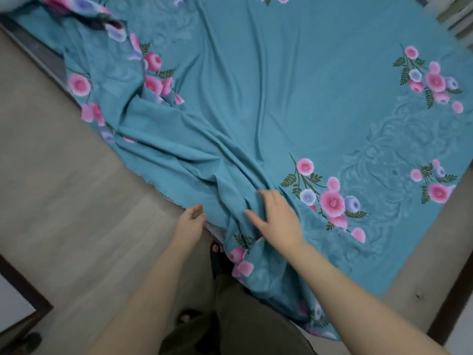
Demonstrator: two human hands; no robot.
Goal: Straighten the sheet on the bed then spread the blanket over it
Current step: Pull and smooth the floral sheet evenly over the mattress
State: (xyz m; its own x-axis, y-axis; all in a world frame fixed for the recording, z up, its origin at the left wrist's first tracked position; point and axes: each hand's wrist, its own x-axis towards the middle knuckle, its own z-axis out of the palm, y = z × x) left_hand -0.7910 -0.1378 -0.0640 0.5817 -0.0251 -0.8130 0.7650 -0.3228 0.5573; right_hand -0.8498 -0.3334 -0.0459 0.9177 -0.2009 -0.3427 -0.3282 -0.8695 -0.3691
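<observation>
- We see a teal sheet (256, 98) with pink and blue flower clusters lying over the bed, covering most of the view.
- The sheet lies fairly flat on the far and right side. On the near left it bunches into long folds that run down toward our hands.
- At the top left the same flowered fabric is crumpled in a heap along the bed's edge.
- Our left hand (190, 221) sits at the sheet's near hem, fingers curled in against the thumb and pinching that edge.
- Our right hand (277, 216) rests palm down on the folds, fingers straight and spread apart, holding nothing.
- Between the two hands a striped strip of mattress (213, 229) shows under the lifted hem.
- Below it we see a foot in a dark sandal (217, 251) and dark trousers (245, 316).
- The grey floor (64, 188) lies to the left of the bed.
</observation>
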